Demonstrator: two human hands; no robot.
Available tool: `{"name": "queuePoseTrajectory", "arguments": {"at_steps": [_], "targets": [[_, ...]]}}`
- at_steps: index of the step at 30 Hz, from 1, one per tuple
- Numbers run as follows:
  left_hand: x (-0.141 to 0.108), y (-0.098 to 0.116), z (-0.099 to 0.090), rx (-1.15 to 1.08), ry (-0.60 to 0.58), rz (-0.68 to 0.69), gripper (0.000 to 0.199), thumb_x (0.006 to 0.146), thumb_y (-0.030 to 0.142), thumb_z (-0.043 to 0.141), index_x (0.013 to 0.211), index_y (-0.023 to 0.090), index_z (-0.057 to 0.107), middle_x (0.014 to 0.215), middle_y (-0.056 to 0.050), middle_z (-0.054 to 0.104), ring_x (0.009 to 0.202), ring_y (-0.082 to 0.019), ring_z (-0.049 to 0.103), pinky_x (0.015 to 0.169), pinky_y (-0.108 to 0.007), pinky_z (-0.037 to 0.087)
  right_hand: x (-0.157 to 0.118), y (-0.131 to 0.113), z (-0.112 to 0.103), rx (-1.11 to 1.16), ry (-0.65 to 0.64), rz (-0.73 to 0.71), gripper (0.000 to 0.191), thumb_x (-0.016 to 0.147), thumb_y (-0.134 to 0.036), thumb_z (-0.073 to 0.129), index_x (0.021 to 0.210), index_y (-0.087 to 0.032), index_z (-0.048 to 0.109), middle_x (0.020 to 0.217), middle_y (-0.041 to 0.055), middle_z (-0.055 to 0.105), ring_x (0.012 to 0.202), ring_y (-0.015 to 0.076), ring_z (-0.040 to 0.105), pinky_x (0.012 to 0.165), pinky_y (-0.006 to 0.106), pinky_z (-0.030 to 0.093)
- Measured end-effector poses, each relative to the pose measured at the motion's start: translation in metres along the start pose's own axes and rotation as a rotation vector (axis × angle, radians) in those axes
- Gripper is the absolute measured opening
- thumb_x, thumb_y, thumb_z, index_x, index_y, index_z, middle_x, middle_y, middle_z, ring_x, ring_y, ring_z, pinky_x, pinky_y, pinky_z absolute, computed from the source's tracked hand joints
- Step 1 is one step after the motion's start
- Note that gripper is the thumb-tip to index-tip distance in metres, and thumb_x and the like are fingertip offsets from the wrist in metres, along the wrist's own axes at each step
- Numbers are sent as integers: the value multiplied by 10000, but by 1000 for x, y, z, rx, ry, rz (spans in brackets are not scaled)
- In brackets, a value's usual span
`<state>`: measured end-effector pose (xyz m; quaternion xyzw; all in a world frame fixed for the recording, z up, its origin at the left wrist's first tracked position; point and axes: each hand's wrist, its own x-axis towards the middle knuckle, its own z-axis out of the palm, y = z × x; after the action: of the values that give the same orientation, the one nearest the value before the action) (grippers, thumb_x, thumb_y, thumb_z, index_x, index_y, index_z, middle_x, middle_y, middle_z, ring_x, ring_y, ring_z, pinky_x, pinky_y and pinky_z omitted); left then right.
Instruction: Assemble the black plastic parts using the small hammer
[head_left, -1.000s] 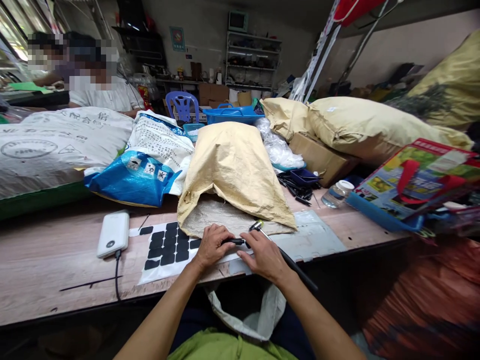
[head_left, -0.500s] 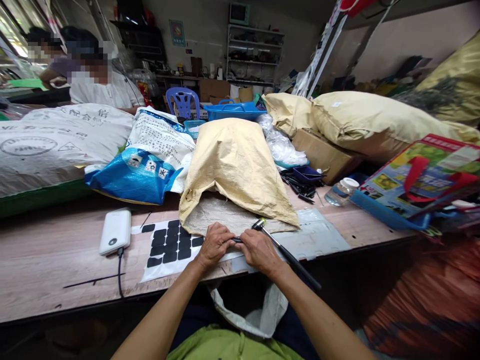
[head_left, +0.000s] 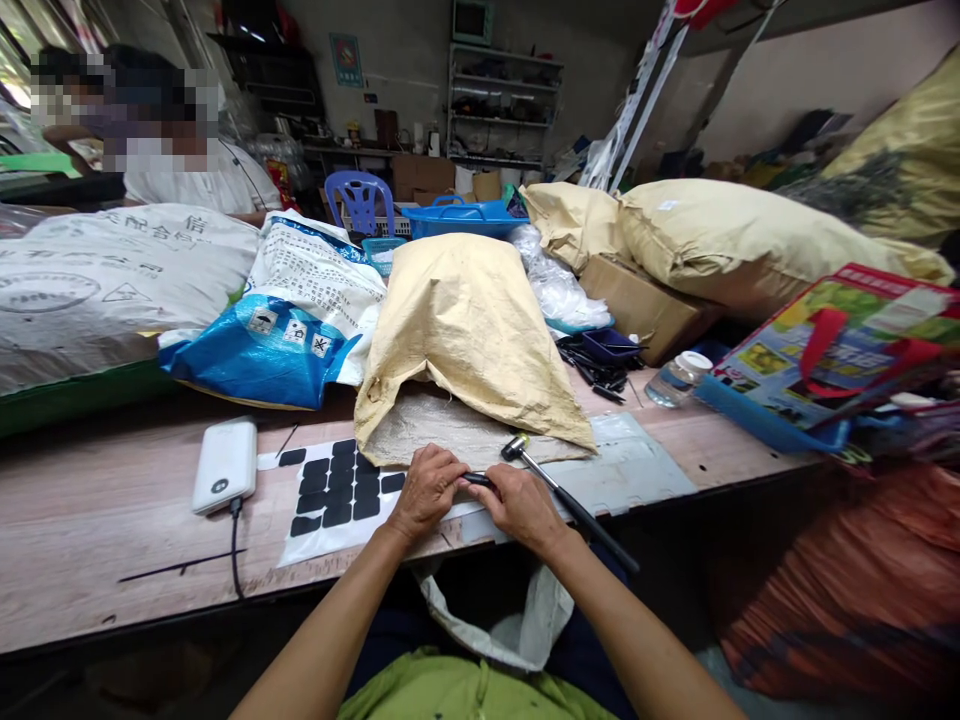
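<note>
Between my two hands, at the table's front edge, is a small black rod-like piece (head_left: pixel 477 480). My left hand (head_left: pixel 429 488) closes its fingers around the left end, and my right hand (head_left: pixel 523 505) pinches the right end. What kind of piece it is cannot be made out. Just beyond my right hand lies a hammer (head_left: pixel 574 505), its head on the mouth of a tan woven sack (head_left: pixel 465 330) and its black handle past the table edge. Left of my left hand rests a white sheet of black rounded-square stickers (head_left: pixel 341 487).
A white power bank (head_left: pixel 225 466) with a cable lies at left. Behind it is a blue-and-white sack (head_left: pixel 277 320). To the right are black pieces (head_left: pixel 600 368), a clear jar (head_left: pixel 678 378) and a blue tray (head_left: pixel 772 415). Two people sit at back left.
More of the black piece shows between my hands, as my right hand has shifted slightly right along it. The whole view has moved a little; the hammer and sacks stay put.
</note>
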<state>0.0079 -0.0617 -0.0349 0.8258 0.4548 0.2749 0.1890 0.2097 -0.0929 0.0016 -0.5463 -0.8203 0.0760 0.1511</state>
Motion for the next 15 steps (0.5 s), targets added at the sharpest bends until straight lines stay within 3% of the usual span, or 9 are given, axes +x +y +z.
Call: {"name": "queuePoseTrajectory", "arguments": {"at_steps": [10,15], "targets": [[0,-6,4,-83,30,22,238,972,289,545,925,243,774,918,-62,707,943,-238,543,904,-381,433,8,1,8,-10,22,-107,212,1002,-317,544,859,-184,626,864,44,655,798,166,585,695,266,357],[0,-5,2,-103,31,29,246,978,279,535,913,234,767,899,-63,693,932,-233,535,888,-372,444,7,3,15,46,44,-86,257,1025,-347,514,852,-185,615,854,41,650,803,163,584,700,261,360]]}}
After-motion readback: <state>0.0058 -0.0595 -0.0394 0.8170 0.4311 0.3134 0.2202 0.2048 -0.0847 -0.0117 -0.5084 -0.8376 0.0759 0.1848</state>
